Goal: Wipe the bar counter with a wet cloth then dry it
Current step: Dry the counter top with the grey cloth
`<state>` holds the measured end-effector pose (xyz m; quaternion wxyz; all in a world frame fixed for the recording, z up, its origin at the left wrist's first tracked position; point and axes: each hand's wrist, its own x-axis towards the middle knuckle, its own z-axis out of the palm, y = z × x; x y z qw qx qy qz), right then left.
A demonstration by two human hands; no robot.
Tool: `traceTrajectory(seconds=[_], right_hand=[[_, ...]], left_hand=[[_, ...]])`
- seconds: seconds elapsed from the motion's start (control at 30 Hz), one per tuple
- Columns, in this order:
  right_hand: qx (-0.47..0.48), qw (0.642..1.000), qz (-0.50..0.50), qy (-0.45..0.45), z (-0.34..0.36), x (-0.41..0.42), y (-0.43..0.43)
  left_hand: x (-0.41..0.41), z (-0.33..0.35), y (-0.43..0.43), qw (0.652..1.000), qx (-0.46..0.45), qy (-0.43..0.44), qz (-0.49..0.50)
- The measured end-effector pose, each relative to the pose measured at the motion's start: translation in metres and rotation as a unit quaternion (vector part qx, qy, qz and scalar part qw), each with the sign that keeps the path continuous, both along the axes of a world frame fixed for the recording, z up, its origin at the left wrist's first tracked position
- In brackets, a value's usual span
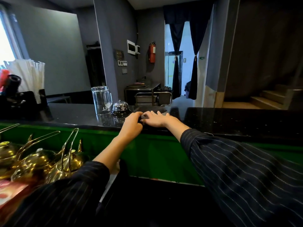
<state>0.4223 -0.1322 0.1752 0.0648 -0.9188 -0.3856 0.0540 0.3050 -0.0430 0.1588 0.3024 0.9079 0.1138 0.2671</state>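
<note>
A dark grey cloth (159, 110) lies flat on the glossy black bar counter (229, 118), just right of the bell. My right hand (155, 119) rests on top of the cloth with its fingers spread and straight. My left hand (132, 124) is at the cloth's near left corner, fingers curled and pinching its edge. Much of the cloth is hidden under the two hands.
A silver call bell (120, 107) and a clear glass mug (102, 99) stand just left of my hands. Wrapped straws (27, 76) and dark bar gear fill the counter's left end. Brass teapots (41, 161) sit below at the left. The counter stretches on to the right.
</note>
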Motion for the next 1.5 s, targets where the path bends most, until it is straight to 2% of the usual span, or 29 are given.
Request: traceTrajectory(seconds=[0.17, 0.4, 0.6, 0.9, 1.13, 1.27, 1.4, 1.5], right_hand=[[0.007, 0.999, 0.01, -0.034, -0.003, -0.039, -0.031], [0.005, 0.988, 0.028, -0.154, -0.017, -0.05, -0.107], [0.014, 0.978, -0.018, -0.207, -0.021, -0.046, -0.194], [-0.012, 0.97, -0.102, -0.221, -0.027, -0.036, -0.313], [-0.034, 0.962, -0.163, -0.216, -0.027, -0.046, -0.363], [-0.025, 0.956, -0.199, -0.212, -0.022, -0.058, -0.367], [0.043, 0.972, -0.181, -0.143, 0.004, -0.075, -0.376], [0.096, 0.979, -0.153, -0.092, 0.024, -0.086, -0.382]], left_hand=[[-0.012, 0.003, -0.015, 0.995, 0.078, 0.062, -0.018], [-0.012, 0.008, -0.071, 0.979, 0.171, 0.101, -0.04], [-0.003, 0.016, -0.143, 0.964, 0.219, 0.116, -0.095], [0.015, 0.004, -0.227, 0.937, 0.286, 0.15, -0.135], [0.012, -0.005, -0.245, 0.942, 0.271, 0.158, -0.12], [0.006, -0.007, -0.251, 0.96, 0.233, 0.082, -0.13], [0.004, -0.008, -0.27, 0.975, 0.143, -0.007, -0.17], [0.002, -0.007, -0.285, 0.973, 0.104, 0.025, -0.203]])
